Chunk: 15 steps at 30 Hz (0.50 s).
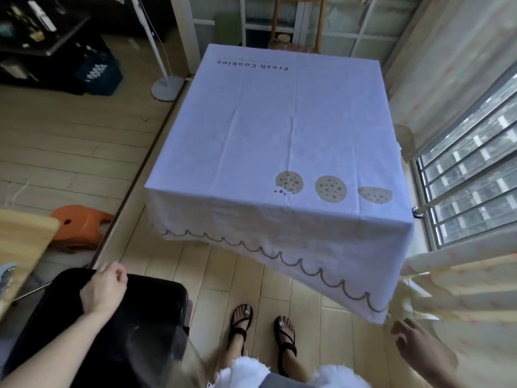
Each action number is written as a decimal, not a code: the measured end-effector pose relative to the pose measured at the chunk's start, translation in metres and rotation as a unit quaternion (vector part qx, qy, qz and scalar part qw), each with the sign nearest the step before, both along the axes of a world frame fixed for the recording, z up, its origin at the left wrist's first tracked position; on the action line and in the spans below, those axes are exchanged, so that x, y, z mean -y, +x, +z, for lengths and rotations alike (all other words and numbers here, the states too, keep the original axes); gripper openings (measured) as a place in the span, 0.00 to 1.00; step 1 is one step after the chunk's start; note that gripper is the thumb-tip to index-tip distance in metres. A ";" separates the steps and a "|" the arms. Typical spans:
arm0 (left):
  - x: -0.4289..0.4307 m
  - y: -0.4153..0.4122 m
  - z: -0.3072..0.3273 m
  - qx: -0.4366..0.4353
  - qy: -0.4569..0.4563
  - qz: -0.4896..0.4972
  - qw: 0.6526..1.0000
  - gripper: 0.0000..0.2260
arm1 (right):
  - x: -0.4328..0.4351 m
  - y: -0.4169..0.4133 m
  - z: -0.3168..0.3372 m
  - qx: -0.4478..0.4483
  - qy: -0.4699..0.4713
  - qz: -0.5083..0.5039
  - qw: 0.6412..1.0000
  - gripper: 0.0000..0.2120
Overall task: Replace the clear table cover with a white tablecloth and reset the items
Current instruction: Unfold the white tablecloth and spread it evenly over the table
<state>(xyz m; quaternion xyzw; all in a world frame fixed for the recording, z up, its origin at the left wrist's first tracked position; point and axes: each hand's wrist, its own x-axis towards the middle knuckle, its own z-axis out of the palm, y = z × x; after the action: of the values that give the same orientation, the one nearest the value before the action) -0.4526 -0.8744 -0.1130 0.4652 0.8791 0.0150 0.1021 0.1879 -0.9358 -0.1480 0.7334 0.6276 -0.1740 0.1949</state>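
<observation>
A white tablecloth (268, 130) printed with "Fresh Cookies" and three cookies covers the table, its scalloped hem hanging over the near edge. Nothing stands on it. My left hand (103, 289) is closed in a pinch at the back edge of a black chair (145, 303). A clear, glossy sheet (167, 351) that looks like the clear table cover lies over that chair. My right hand (414, 343) hovers with fingers apart just below the cloth's near right corner, not touching it.
An orange stool (81, 225) and a wooden tabletop corner (19, 242) are at the left. Pale curtains (461, 281) and a barred window (470, 186) are close on the right. A white lamp stand (165, 88) is beside the table's far left. My sandalled feet (263, 334) are below.
</observation>
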 end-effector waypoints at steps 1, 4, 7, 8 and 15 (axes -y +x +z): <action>-0.007 0.009 -0.001 0.004 0.000 -0.026 1.000 0.04 | -0.006 -0.004 0.001 -0.037 0.016 -0.006 0.999 0.11; -0.030 0.030 -0.002 0.018 0.018 -0.081 0.996 0.04 | -0.027 -0.011 0.002 -0.078 0.023 -0.032 0.996 0.10; -0.057 0.043 -0.009 0.046 0.038 -0.108 0.992 0.04 | -0.053 -0.008 0.006 -0.114 0.053 -0.057 0.990 0.12; -0.066 0.046 -0.013 0.065 0.041 -0.112 0.991 0.04 | -0.062 -0.006 0.006 -0.121 0.060 -0.068 0.988 0.13; -0.128 0.072 -0.029 0.131 0.020 -0.129 0.983 0.07 | -0.146 0.004 0.023 -0.158 0.112 -0.118 0.974 0.17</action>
<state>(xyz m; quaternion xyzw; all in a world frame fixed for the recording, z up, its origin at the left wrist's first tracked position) -0.3802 -0.7464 -0.1423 0.5710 0.7902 0.0799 0.2079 0.1918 -0.7900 -0.1246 0.7827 0.5748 -0.2382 -0.0117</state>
